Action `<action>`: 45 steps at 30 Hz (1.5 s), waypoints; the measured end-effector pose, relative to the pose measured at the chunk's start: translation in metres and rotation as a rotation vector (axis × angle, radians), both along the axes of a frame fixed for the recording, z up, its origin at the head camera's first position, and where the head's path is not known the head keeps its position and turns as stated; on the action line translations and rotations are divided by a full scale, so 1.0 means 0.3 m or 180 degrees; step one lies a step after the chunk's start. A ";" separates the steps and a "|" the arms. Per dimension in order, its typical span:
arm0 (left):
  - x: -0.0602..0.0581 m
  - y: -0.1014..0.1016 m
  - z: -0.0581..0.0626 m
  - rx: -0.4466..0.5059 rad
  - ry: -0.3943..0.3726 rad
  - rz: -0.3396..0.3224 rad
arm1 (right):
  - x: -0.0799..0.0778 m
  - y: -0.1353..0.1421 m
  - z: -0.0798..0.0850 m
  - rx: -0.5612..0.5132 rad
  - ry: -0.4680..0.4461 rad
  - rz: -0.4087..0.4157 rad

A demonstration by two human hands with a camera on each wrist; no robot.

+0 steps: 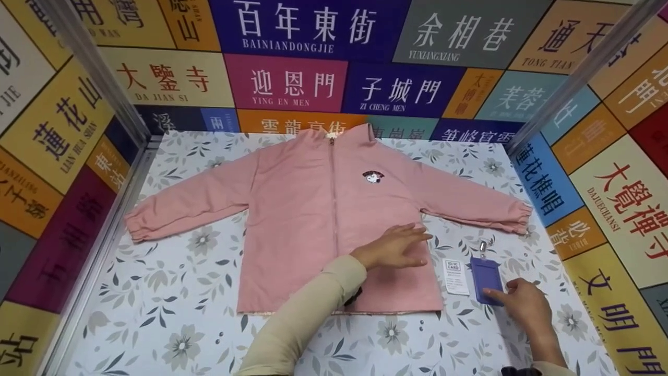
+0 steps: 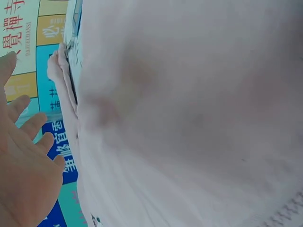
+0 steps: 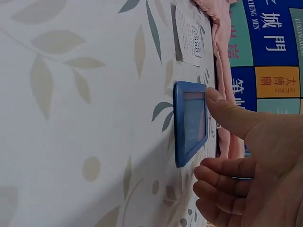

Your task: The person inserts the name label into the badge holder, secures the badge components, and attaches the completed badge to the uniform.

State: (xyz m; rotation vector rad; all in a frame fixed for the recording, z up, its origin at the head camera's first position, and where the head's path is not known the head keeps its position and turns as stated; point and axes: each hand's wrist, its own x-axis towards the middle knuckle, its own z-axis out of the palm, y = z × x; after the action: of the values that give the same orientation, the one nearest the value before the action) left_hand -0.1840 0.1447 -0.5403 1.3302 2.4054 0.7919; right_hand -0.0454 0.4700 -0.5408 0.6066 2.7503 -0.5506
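Note:
A pink zip-up jacket (image 1: 292, 224) lies spread front-up, with both sleeves out to the sides. My left hand (image 1: 394, 248) is over its lower right part, fingers extended and holding nothing; whether it touches the cloth I cannot tell. In the left wrist view the fingers (image 2: 33, 125) are spread apart. Right of the jacket, my right hand (image 1: 527, 305) pinches the lower corner of a blue badge holder (image 1: 486, 274) with a metal clip (image 1: 483, 246). The right wrist view shows the holder's framed clear window (image 3: 194, 120) and the thumb at its edge.
A white printed card (image 1: 455, 278) lies between the jacket and the badge holder. The tabletop (image 1: 130, 313) has a leaf-and-flower pattern. Colourful panels with lettering (image 1: 292, 81) stand along the back and both sides, with metal posts (image 1: 96, 62) at the corners.

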 end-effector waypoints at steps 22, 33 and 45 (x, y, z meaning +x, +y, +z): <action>0.013 0.090 0.010 0.0017 -0.0103 0.0016 | -0.006 -0.007 -0.057 -0.0197 0.0230 -0.0047; 0.005 0.085 0.006 -0.0021 -0.0089 0.0042 | 0.004 0.009 -0.048 -0.0621 0.0096 -0.0361; 0.011 0.079 -0.003 -0.0049 -0.0118 0.0058 | 0.029 0.019 -0.059 -0.1225 0.0479 -0.0690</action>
State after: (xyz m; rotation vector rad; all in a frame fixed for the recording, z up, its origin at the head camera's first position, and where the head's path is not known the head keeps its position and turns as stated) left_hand -0.1808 0.1684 -0.5413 1.2784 2.3932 0.7943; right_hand -0.0367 0.4758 -0.5584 0.7946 2.6167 -1.1844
